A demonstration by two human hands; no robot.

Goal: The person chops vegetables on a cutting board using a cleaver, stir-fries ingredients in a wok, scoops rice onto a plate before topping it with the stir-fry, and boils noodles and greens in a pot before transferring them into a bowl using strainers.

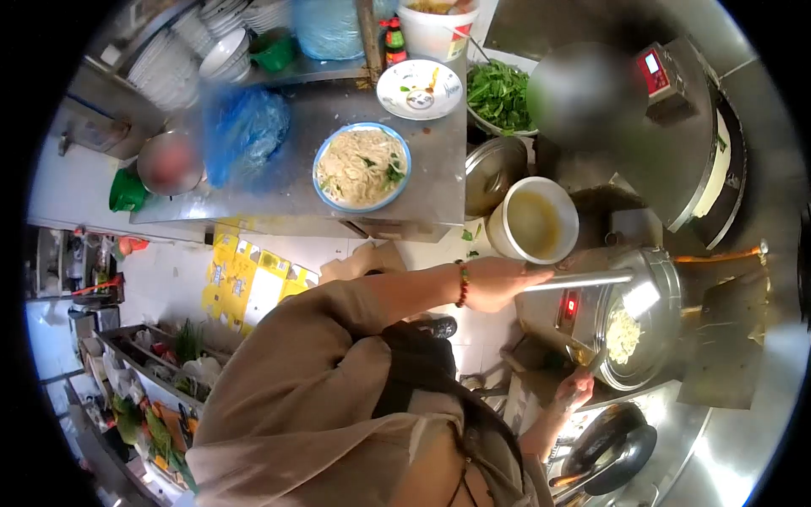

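Observation:
My left hand (498, 283), with a bead bracelet at the wrist, is closed around the long metal handle (583, 280) of a steel wok (655, 279) on the stove at the right. Pale chopped food (623, 335) lies in the wok. Lower down, my right hand (575, 390) grips a thin utensil (594, 362) that reaches toward the wok's near rim; its tip is hard to make out. My tan sleeve and a black strap fill the lower middle of the view.
On a steel counter (439, 169) stand a blue-rimmed bowl of noodles (361, 166) and a white plate (419, 89). Nearby are a basin of greens (498, 95), a pot of yellowish liquid (534, 221), a steel lid (494, 173), stacked white bowls (182, 59) and black woks (610, 448).

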